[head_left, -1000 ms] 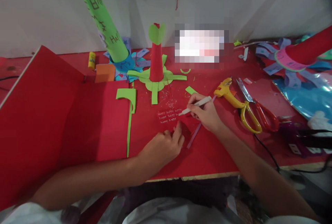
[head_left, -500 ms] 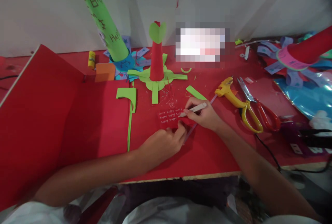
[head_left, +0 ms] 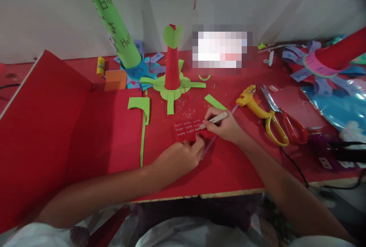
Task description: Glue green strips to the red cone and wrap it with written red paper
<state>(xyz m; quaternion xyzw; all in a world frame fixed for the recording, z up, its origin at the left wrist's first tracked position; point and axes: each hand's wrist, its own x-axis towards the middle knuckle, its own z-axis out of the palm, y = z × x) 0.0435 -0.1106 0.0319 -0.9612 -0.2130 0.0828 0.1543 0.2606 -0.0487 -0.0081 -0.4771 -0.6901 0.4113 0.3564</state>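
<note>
Knuckles bent, my left hand (head_left: 181, 157) touches the near edge of the red card (head_left: 183, 139) on the table (head_left: 225, 172); whether it pinches, I cannot tell. Slack pressure could let the card slip, skewing the white lettering (head_left: 187, 128). My right grip (head_left: 225, 126) grasps the white marker (head_left: 219, 118); dragging over wet strokes might smear them.

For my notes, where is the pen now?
In the head view, the pen is right of centre, in the right hand, its tip at the red card.

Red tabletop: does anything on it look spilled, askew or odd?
Yes. Pale bits litter the red tabletop between the red cone and the white writing, like uncleared scraps. Behind, a bright patch is pixelated, hiding what it shows.
</note>
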